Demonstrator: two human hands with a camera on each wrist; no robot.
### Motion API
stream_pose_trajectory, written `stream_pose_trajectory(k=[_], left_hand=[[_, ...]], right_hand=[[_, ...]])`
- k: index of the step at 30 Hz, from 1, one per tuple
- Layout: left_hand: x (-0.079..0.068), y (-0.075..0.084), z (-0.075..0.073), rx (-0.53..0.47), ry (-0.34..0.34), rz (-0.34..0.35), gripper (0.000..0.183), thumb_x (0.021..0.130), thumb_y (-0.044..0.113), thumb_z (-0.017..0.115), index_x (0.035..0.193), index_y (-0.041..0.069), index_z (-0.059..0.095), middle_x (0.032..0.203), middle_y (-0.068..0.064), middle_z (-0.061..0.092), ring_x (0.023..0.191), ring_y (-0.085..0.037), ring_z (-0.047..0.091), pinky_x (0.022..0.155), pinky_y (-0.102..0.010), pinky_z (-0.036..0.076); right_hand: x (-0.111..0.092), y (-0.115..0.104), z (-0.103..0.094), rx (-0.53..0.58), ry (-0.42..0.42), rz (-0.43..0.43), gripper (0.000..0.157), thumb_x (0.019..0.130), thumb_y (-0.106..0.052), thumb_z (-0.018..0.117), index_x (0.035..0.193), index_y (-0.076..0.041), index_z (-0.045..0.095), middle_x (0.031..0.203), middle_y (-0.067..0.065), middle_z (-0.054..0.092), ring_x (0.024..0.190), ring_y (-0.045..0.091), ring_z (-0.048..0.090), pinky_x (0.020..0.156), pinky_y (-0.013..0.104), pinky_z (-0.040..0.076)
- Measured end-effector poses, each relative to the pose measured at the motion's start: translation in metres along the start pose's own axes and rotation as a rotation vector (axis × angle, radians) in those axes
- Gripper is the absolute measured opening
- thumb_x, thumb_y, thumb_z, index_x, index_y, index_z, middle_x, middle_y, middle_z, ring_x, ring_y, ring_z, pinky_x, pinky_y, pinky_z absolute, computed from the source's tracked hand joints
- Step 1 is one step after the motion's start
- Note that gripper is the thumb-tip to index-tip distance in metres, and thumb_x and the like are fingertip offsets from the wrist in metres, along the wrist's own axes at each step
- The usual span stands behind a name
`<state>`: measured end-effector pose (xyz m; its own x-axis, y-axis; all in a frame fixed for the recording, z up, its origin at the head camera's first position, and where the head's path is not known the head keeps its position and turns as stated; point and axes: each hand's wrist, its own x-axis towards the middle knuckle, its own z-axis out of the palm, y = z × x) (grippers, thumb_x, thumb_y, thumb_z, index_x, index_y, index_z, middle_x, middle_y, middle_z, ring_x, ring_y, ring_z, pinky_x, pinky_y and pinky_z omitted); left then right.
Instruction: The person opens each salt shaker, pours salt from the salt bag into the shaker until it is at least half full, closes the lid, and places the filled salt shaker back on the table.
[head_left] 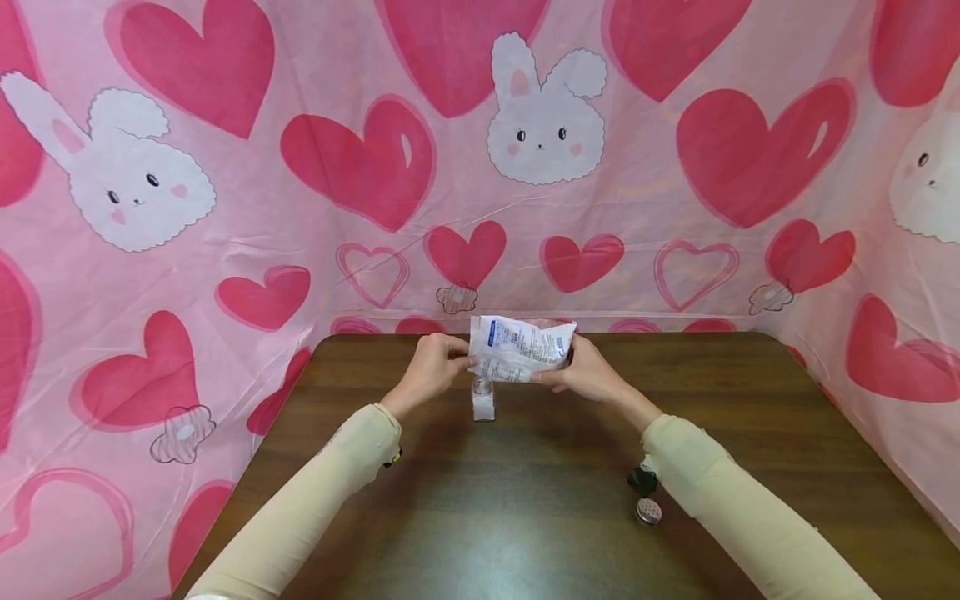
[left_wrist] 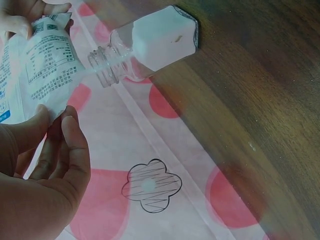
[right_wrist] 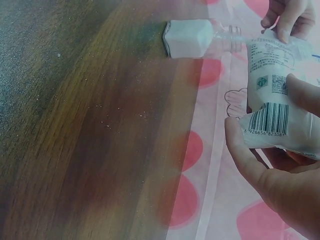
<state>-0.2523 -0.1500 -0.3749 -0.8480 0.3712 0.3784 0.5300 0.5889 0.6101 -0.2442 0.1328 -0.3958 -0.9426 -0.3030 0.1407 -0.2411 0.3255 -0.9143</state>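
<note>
White bag: held up between left hand and right hand, above the far part of a brown wooden table, with the left end just over the mouth of a clear glass bottle; printed with blue panels and fine text, and with a barcode facing the right wrist camera.

Left hand: pinching the edge of the bag between thumb and fingers, close to the pouring end.

Right hand: gripping the bag's other end, closed around the crinkled packet.

Glass bottle: standing upright on the table near the far edge, beneath the bag; square-sided, with a bare threaded neck, and filled through much of the body with white powder.

Pouring stream: thin and pale, running from the bag down through the bottle's neck.

Stray grains: scattered white across the wood, near the bottle.

Perforated lid: lying on the table beside the right forearm, well apart from the bottle; round and dotted with small holes.

Sleeves: pale cream, covering both forearms.

Backdrop cloth: pink, hung around the table, patterned with red hearts, white rabbits and sketched flowers.
</note>
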Motion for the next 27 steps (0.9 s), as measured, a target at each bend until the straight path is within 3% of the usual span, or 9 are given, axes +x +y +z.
stream_pose_trajectory(k=[17,27], left_hand=[[-0.0008,-0.0008,0.0005,0.001,-0.01,-0.031,0.005,0.092,0.004,0.082,0.088,0.0,0.081,0.08,-0.004,0.072,0.068,-0.017,0.051,0.061,-0.027,0.042],[-0.0008,-0.0016,0.0021,0.001,-0.01,-0.015,0.006,0.091,0.003,0.082,0.09,-0.003,0.081,0.083,-0.007,0.075,0.07,-0.019,0.053,0.062,-0.028,0.044]], right_hand=[[0.0014,0.0021,0.0006,0.004,0.005,-0.001,0.054,0.084,-0.009,0.089,0.125,0.005,0.057,0.11,0.019,0.068,0.088,0.025,0.071,0.071,0.055,0.061],[0.0,0.0021,0.0002,0.017,0.006,-0.001,0.055,0.084,-0.007,0.088,0.128,0.005,0.056,0.113,0.019,0.068,0.09,0.026,0.07,0.07,0.054,0.061]])
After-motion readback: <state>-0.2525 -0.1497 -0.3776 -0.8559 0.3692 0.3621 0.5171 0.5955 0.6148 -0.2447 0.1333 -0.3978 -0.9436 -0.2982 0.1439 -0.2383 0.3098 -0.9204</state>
